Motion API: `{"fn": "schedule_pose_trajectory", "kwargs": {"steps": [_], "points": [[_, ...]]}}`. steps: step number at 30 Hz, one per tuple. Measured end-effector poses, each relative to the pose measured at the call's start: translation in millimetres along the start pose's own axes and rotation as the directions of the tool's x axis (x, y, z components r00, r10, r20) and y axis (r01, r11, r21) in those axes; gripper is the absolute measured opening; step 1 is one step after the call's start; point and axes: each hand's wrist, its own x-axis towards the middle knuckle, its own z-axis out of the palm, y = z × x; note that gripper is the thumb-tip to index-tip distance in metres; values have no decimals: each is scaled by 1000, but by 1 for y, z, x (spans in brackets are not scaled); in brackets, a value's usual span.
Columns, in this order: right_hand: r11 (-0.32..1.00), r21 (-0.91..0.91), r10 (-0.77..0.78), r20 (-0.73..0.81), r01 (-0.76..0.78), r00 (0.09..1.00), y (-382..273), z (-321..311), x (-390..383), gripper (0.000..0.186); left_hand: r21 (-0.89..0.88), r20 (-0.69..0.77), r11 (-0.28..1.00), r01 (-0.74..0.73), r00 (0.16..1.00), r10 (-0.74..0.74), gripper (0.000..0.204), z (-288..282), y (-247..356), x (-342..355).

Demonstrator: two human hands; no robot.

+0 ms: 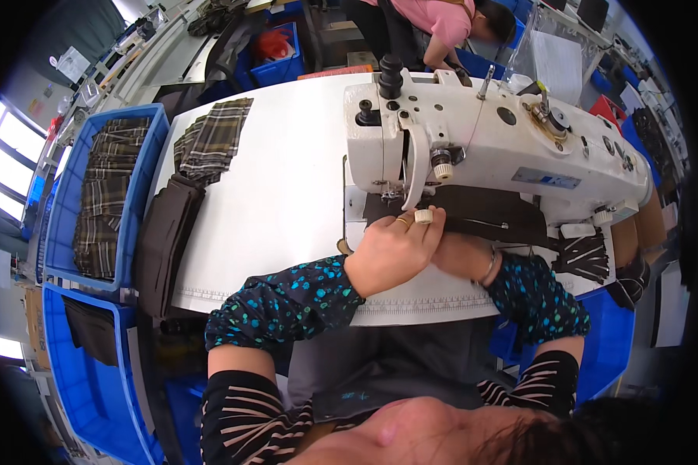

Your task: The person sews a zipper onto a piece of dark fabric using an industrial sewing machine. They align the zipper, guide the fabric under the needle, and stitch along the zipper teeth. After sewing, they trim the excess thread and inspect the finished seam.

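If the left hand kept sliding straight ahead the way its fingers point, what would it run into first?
Probably the needle area of the white sewing machine. The left hand lies on the dark fabric, fingers aimed up and right toward the machine's head; depth is hard to judge, so it may pass under the arm.

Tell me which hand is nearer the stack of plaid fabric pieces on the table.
Left. The left hand rests on the dark fabric at the sewing machine, on the side toward the plaid stack. The right hand lies farther right, partly behind the left.
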Motion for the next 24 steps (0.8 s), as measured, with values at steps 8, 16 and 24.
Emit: {"fn": "schedule_pose_trajectory", "kwargs": {"steps": [8, 16, 24], "points": [[953, -301, -24, -135, -18, 991, 13, -1, -50, 18, -58, 146, 996, -67, 986, 75, 44, 19, -22, -45], [890, -436, -273, -275, 134, 922, -49, -20, -36, 37, 129, 317, 992, -5, 948, -36, 42, 20, -11, -53], [985, -102, -153, -188, 136, 970, 18, -7, 23, 32, -76, 142, 994, -72, 986, 83, 40, -18, -40, -94]]}}
